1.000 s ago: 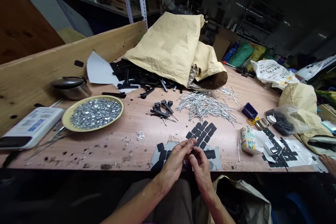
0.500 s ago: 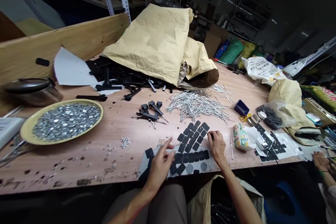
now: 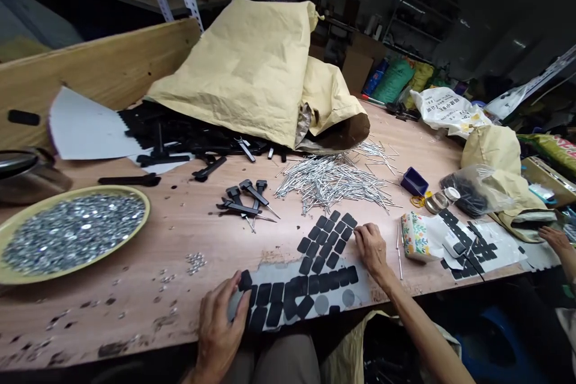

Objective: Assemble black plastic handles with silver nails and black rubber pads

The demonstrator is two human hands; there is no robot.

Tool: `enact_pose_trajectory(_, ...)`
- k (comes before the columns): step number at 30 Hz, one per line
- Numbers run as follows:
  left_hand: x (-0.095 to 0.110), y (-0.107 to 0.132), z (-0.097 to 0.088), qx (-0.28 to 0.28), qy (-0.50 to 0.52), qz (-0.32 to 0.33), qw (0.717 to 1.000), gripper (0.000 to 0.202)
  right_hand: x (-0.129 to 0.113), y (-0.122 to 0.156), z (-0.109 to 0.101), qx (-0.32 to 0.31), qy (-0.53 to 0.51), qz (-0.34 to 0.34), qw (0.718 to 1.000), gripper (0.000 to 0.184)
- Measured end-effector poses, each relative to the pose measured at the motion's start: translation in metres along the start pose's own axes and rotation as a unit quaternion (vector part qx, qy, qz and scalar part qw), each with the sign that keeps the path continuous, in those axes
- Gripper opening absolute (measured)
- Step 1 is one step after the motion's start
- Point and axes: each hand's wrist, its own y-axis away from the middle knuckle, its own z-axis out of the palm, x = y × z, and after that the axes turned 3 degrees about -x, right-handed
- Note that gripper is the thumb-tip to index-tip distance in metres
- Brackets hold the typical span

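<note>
My left hand (image 3: 220, 318) rests at the left end of a grey backing sheet (image 3: 362, 294). Its thumb and forefinger are apart, beside a black rounded pad (image 3: 245, 279) at the sheet's corner. More black pads lie on the sheet in rows, some overlapping. Beyond it, several loose black pads (image 3: 324, 237) form slanted rows on the table. My right hand (image 3: 371, 250) is at the right edge of these rows, fingers curled together in a pinch; what is between the fingertips is hidden.
Behind the pads lie a heap of metal pins (image 3: 333, 183) and black handle-like parts (image 3: 243, 198). A yellow dish (image 3: 146, 216) of small metal pieces stands left. Large paper sack (image 3: 243, 66) at back. At right are a patterned box (image 3: 413, 237) and another person's hand (image 3: 555, 237).
My left hand has moved left, from above the middle of the sheet to its left end. My right hand stays by the loose pads. The view has shifted to the right.
</note>
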Motion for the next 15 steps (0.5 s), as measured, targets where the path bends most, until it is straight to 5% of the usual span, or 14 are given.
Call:
enact_pose_trajectory(2, 0.024, -0.006, 0.004, -0.015, 0.051, -0.034, 0.998, 0.019, -0.030, 0.004, -0.006, 0.018, -0.126, 0.015, 0.992, 0.017)
enact_pose_trajectory(4, 0.049, -0.018, 0.013, -0.092, 0.134, -0.094, 0.982, 0.018, -0.064, 0.007, -0.009, -0.011, -0.251, 0.046, 0.967, 0.014)
enact_pose_trajectory(8, 0.079, -0.045, 0.039, -0.163, 0.290, -0.287, 0.898, 0.025, -0.115, 0.013, -0.006, -0.076, -0.414, 0.128, 0.898, 0.016)
enact_pose_trajectory(12, 0.078, -0.053, 0.051, -0.146, 0.367, -0.367, 0.842, 0.033, -0.121, 0.014, 0.002, -0.131, -0.496, 0.178, 0.840, 0.023)
enact_pose_trajectory(15, 0.074, -0.056, 0.048, -0.114, 0.398, -0.384, 0.825, 0.036, -0.098, 0.000, 0.006, -0.135, -0.442, 0.128, 0.877, 0.022)
